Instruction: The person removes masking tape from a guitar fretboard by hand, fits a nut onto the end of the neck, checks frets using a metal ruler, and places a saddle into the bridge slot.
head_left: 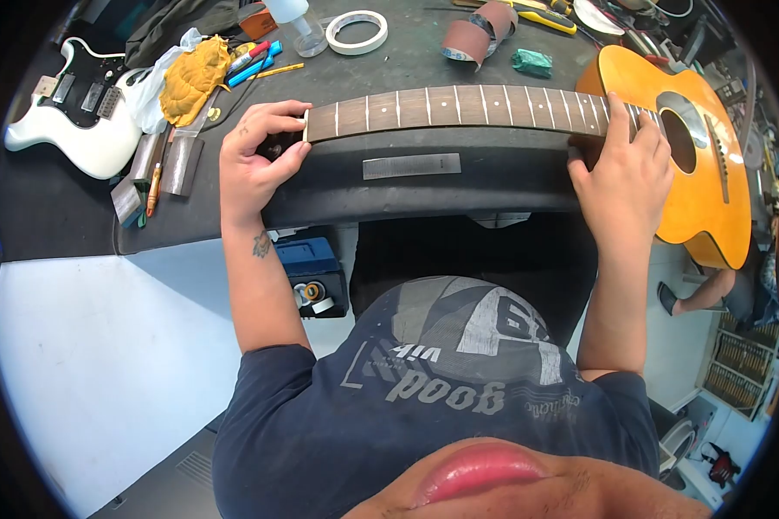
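An acoustic guitar (717, 177) with a yellow-orange body lies on the dark bench, its body at the right and its neck pointing left. No strings can be made out over the fretboard (459, 107). My left hand (264, 156) is wrapped round the headstock end, thumb and fingers at the nut. At the other end, my right hand (623, 169) grips the neck near the body, fingers over the upper frets and thumb at the near edge. A notched metal ruler (411, 166) lies on the bench edge below the neck.
A white electric guitar body (86, 130), a yellow cloth (195, 80), markers and metal blocks (182, 164) are at the left. Behind the neck are a tape roll (357, 32), a bottle (299, 30) and sandpaper (479, 36). Another person's leg (708, 291) shows at the right.
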`<state>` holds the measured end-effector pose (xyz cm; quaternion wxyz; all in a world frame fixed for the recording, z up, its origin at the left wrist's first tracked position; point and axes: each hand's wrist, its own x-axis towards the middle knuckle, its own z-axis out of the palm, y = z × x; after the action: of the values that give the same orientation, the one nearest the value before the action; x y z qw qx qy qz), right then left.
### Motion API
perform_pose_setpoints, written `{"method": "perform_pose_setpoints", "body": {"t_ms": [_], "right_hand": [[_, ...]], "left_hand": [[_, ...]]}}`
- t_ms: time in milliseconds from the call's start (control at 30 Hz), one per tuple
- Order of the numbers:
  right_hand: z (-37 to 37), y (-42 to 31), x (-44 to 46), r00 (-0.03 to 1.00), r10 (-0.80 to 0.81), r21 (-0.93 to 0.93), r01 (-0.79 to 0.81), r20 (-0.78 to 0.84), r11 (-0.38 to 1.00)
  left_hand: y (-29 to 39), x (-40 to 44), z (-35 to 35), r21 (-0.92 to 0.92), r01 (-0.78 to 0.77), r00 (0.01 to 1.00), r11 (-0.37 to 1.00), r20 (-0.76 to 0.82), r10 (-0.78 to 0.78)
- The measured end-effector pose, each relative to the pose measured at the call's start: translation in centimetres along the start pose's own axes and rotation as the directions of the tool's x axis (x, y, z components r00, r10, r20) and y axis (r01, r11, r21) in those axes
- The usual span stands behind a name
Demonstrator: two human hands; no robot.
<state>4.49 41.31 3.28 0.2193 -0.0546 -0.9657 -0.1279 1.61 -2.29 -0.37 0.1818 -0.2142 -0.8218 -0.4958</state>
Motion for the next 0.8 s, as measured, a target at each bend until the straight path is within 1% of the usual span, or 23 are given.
{"method": "perform_pose_setpoints", "body": {"t_ms": [100, 200, 300, 500, 700, 733, 800], "right_hand": [[-0.11, 0.00, 0.02, 1.000, 0.001, 0.023, -0.001, 0.008, 1.000], [0.18, 0.23, -0.12, 1.000, -0.015, 0.000, 0.015, -0.017, 1.000], [0.13, 0.23, -0.16, 1.000, -0.012, 0.015, 0.013, -0.017, 1.000], [0.29, 0.21, -0.16, 0.999, -0.009, 0.025, 0.010, -0.036, 1.000], [0.28, 0.10, -0.03, 0.999, 0.019, -0.003, -0.019, 0.026, 1.000], [0.29, 0.10, -0.04, 1.000, 0.013, 0.005, -0.013, 0.015, 1.000], [0.36, 0.15, -0.05, 1.000, 0.004, 0.022, -0.003, -0.006, 1.000]], "left_hand": [[0.01, -0.14, 0.22, -0.083, 0.062, 0.997, 0.995, -0.035, -0.065], [0.01, -0.11, 0.20, -0.067, 0.060, 0.998, 0.996, -0.018, -0.062], [0.10, -0.03, 0.09, -0.003, 0.021, 1.000, 1.000, 0.004, -0.021], [-0.12, 0.04, 0.14, -0.017, 0.029, 1.000, 0.999, 0.004, -0.029], [-0.07, -0.14, -0.06, -0.029, 0.036, 0.999, 0.999, 0.004, -0.036], [-0.12, -0.19, -0.08, -0.036, 0.037, 0.999, 0.999, 0.007, -0.037], [-0.24, -0.38, -0.04, -0.143, 0.081, 0.997, 0.986, -0.007, -0.083]]}}
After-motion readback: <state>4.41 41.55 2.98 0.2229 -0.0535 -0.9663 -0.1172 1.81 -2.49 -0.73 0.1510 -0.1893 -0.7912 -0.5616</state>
